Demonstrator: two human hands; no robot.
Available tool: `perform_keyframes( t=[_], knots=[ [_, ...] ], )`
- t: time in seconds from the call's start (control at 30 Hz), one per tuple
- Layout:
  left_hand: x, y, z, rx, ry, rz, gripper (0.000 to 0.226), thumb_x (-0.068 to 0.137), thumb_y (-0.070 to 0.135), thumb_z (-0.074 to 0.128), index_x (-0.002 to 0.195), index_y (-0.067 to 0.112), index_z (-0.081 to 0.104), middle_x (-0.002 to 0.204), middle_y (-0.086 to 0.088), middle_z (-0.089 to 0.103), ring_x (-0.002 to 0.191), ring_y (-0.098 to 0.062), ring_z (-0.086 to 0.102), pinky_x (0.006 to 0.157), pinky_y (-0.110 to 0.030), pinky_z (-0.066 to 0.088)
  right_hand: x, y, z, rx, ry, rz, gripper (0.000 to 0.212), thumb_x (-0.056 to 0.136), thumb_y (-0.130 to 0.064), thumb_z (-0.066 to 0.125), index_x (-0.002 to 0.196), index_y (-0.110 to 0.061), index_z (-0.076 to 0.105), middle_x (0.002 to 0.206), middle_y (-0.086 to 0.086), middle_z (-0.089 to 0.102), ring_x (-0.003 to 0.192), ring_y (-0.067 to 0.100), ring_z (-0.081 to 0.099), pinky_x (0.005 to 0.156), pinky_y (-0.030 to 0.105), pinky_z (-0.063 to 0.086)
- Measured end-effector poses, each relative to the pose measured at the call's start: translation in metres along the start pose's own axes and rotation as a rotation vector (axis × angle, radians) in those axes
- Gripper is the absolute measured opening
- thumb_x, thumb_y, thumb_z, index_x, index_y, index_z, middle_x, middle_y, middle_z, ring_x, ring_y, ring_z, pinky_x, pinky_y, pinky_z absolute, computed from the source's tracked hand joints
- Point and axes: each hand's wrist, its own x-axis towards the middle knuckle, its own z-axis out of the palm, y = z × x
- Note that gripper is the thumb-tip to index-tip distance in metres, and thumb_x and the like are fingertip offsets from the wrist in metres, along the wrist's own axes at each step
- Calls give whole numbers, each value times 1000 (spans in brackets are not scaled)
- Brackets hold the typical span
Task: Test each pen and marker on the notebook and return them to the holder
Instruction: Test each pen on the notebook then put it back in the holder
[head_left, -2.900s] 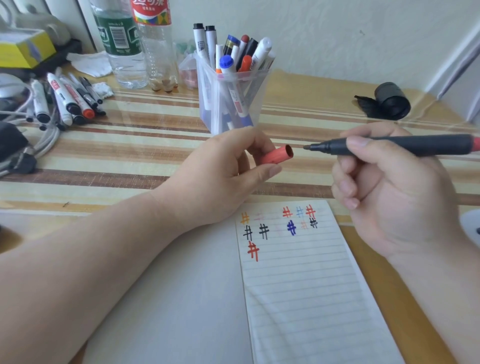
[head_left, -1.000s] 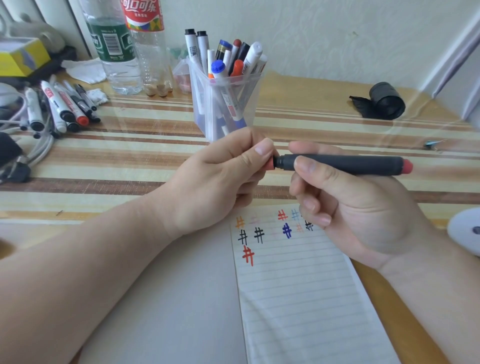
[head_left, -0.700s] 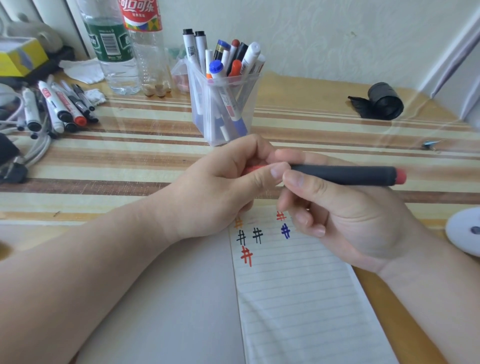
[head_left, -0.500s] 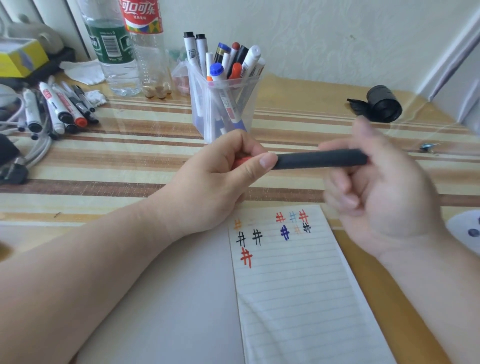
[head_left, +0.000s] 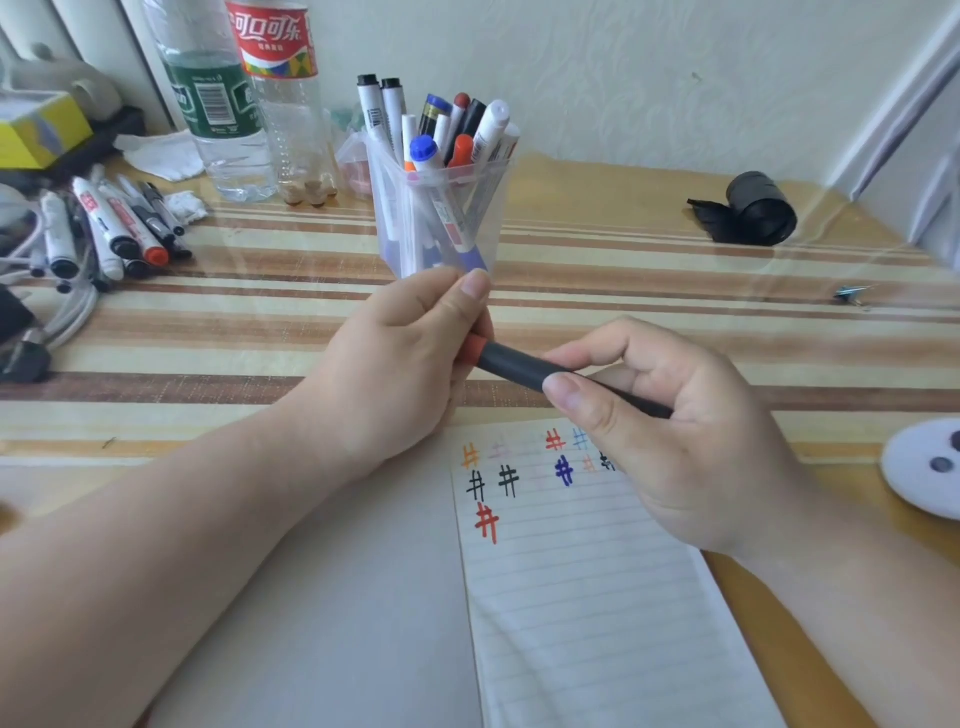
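Just before the pen holder (head_left: 441, 218), the grip of the left hand (head_left: 400, 358) wraps the red cap (head_left: 475, 349) and that of the right hand (head_left: 691, 441) pinches the black marker (head_left: 514, 366): best pressed straight together until the cap seats.

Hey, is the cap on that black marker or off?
On. The red cap butts against the barrel of the black marker; no tip shows.

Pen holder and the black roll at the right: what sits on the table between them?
Nothing. In the head view, the stretch of striped table between the pen holder and the black roll is bare, showing only glare.
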Motion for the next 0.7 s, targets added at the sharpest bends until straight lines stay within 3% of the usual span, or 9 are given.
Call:
perform_keyframes(
  t=[0.1, 0.23, 0.33, 0.47, 0.6, 0.7],
  knots=[
    [-3, 4, 2, -9, 15, 18, 49, 106, 40, 44, 63, 20, 52, 43, 12, 35, 33, -9, 28, 43, -20, 26, -1, -2, 2, -20, 21, -24, 13, 91, -30, 65, 97, -19, 68, 56, 10, 58, 46, 8, 40, 49, 18, 35],
    [-8, 8, 5, -45, 9, 45, 48, 106, 36, 42, 62, 21, 52, 42, 11, 34, 33, -8, 27, 40, -20, 26, -3, -7, 2, 82, 31, 39, 14, 89, -27, 64, 92, -14, 67, 47, -10, 50, 42, 5, 34, 46, 18, 30],
    [-8, 8, 4, -53, 7, 69, 49, 104, 42, 44, 59, 25, 52, 42, 12, 35, 33, -8, 28, 42, -20, 27, -3, -15, 1, 413, -21, 289, 13, 87, -23, 68, 77, -17, 62, 48, -5, 30, 42, 11, 18, 42, 21, 16],
    [-11, 9, 3, 16, 13, 95, 41, 92, 49, 44, 60, 25, 51, 43, 13, 35, 34, -8, 29, 47, -21, 26, -4, -26, -4, 619, -88, 566, 35, 82, -27, 66, 66, -22, 36, 53, -4, 17, 44, 11, 11, 40, 23, 8],
    [-13, 10, 6, -13, 27, 132, 42, 96, 49, 45, 61, 25, 50, 43, 14, 36, 35, -8, 29, 45, -21, 27, -2, -29, -6, 607, -77, 546, 33, 80, -27, 66, 61, -22, 39, 55, -3, 15, 46, 11, 11, 41, 23, 8],
    [-11, 7, 8, -60, 50, 135, 43, 95, 49, 47, 66, 19, 50, 46, 12, 35, 37, -11, 28, 44, -25, 29, 2, -27, -6, 607, -60, 453, 28, 81, -20, 67, 61, -17, 48, 53, 0, 24, 44, 12, 16, 41, 24, 11]
  ],
)
